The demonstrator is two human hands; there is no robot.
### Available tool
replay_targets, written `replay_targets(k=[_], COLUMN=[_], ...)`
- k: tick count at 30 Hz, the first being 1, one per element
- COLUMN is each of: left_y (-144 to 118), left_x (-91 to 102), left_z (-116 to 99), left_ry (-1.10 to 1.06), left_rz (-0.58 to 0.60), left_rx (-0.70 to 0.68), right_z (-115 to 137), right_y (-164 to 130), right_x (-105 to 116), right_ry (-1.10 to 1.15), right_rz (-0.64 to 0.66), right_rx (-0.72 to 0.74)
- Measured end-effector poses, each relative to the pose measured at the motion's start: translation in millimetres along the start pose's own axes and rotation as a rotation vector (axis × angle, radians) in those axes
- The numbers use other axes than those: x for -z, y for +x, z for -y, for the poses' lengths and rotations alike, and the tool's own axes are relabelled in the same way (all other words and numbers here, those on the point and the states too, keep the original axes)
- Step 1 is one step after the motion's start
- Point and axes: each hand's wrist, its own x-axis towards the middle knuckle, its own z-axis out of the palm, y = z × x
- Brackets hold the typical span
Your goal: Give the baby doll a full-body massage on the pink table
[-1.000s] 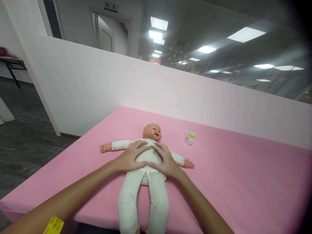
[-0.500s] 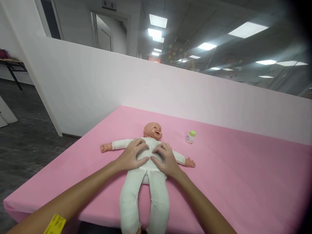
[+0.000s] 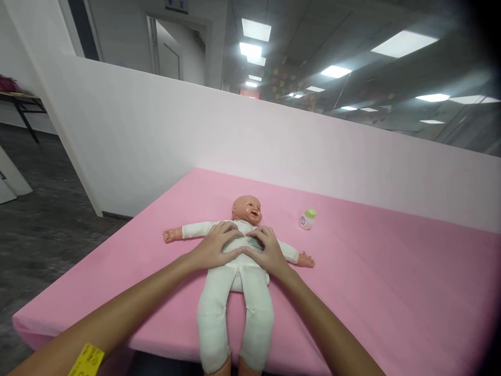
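Observation:
A baby doll (image 3: pixel 235 308) in a white suit lies face up on the pink mattress (image 3: pixel 376 277), arms spread and head pointing away from me. My left hand (image 3: pixel 214 247) and my right hand (image 3: pixel 266 251) both rest on its chest. Their fingers are curled and gather the white cloth at the middle of the torso, fingertips nearly meeting. The legs hang over the near edge of the mattress. A small white bottle with a green cap (image 3: pixel 307 219) stands to the right of the doll's head, apart from both hands.
A white partition wall (image 3: pixel 219 136) runs along the far side of the mattress. The floor (image 3: pixel 43 230) drops away at the left edge. A yellow tag (image 3: pixel 86 360) sits on my left forearm. A dark table (image 3: pixel 21 102) stands far left.
Both hands have drawn closer together on the doll's chest, and their flat fingers have curled into the cloth. The view has shifted slightly.

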Motion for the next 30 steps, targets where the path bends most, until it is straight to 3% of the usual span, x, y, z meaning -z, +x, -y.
replay_targets(k=[7,16,24,30], left_y=[-3,-7,-10,-5], left_x=[4.5,-4.8,-3.2,3.0], left_z=[-5,8,10,1], left_ry=[0.006,0.049,0.059,0.011], left_rz=[-0.083,-0.048,0.065,0.047], left_rx=[-0.047,-0.032,-0.028,-0.025], right_z=[9,4,12,9], right_y=[-7,-9,-10,-7], right_x=[4,0,8,5], right_ry=[-0.040,0.002,-0.074,-0.079], right_rz=[-0.094,-0.105,0.011,0.079], right_rx=[0.045,0.030,0.044,0.021])
